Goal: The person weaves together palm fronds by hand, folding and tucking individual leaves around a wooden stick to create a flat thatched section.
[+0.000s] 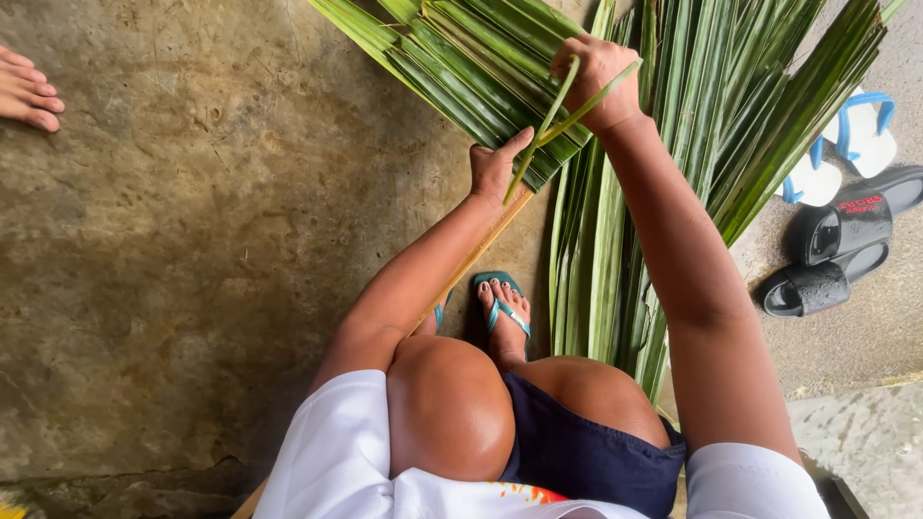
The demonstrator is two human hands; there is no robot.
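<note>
A large green palm frond [481, 67] lies on the concrete floor in front of me, its leaflets fanning up and to the right. My left hand [495, 165] presses on the frond's pale midrib [481, 252], thumb raised against the leaflets. My right hand [598, 82] is closed on a thin green leaflet strip [548, 130] that runs down toward the left hand. A second bundle of long leaflets [615, 250] lies under my right forearm. My knees and one foot in a teal flip-flop [502, 312] are below.
Another person's bare toes [29, 91] show at the left edge. A pair of black slide sandals [836, 255] and white-and-blue flip-flops [851, 144] sit on the floor at the right. A raised paler concrete edge [865, 432] is at lower right.
</note>
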